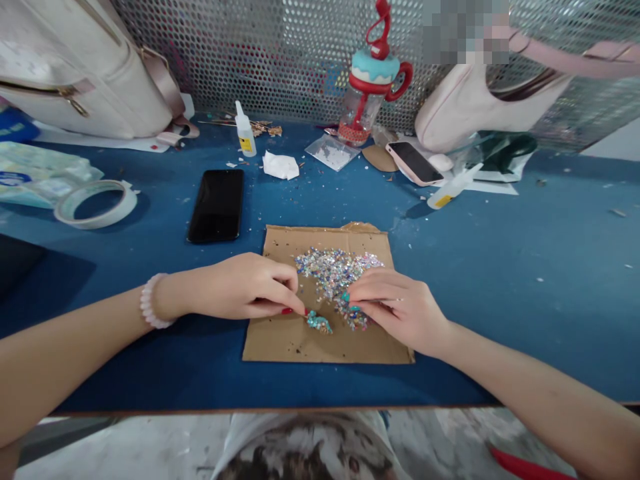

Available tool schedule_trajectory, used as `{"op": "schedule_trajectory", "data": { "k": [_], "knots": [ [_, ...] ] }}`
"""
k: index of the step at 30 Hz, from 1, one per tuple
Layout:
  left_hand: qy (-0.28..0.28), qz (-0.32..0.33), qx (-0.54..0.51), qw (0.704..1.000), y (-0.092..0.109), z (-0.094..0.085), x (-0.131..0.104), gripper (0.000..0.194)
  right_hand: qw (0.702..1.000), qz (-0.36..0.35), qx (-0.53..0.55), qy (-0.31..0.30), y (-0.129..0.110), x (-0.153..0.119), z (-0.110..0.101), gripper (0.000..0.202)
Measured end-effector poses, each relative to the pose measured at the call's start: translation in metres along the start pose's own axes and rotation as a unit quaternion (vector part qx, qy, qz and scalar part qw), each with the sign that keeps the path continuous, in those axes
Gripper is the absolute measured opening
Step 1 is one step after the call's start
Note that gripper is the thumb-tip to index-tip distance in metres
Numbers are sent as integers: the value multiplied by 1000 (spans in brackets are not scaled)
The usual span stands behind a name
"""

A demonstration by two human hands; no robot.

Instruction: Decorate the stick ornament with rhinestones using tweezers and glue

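A blue table (480, 267) fills the view, with a pale backpack (115, 80) at the far left and a pale handbag (450, 110) at the far right. Near the middle lies a sheet of cardboard (285, 347), and on it a loose spread of glittery bits (330, 267). A black phone (216, 205) lies to the far left of the sheet.

Smallest is the blue glittery piece (319, 322), low over the near half of the cardboard, just left of the nearest bits. The left hand (250, 287) has its fingertips pinched at the piece's left end. The right hand (405, 307) reaches in from the right, fingers bent close together at the edge of the bits; I cannot tell whether they grasp anything.

The left hand's hold looks slight, so a bump from the right fingers could twist the piece or knock it loose. A careless sweep of the right hand could scatter bits off the cardboard — they are light and nothing walls them in.

The left fingers cover the piece's held end, and its shape is too small to read. The right hand hides some bits; the teal spots at its fingertips may be nails or bits. The handbag's top is partly blurred out.
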State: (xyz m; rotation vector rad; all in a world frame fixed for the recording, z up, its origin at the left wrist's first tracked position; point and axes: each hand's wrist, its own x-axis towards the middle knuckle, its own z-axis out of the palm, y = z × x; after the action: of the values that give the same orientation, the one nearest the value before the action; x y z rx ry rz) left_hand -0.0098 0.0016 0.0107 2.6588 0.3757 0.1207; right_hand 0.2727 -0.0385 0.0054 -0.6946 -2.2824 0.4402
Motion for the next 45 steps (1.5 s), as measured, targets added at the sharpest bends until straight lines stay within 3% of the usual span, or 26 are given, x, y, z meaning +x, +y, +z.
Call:
{"op": "schedule_trajectory", "data": {
  "k": [45],
  "knots": [
    [14, 10, 8, 1000, 0, -1, 1, 29, 1000, 11, 0, 5, 1, -1, 3, 14]
  ]
}}
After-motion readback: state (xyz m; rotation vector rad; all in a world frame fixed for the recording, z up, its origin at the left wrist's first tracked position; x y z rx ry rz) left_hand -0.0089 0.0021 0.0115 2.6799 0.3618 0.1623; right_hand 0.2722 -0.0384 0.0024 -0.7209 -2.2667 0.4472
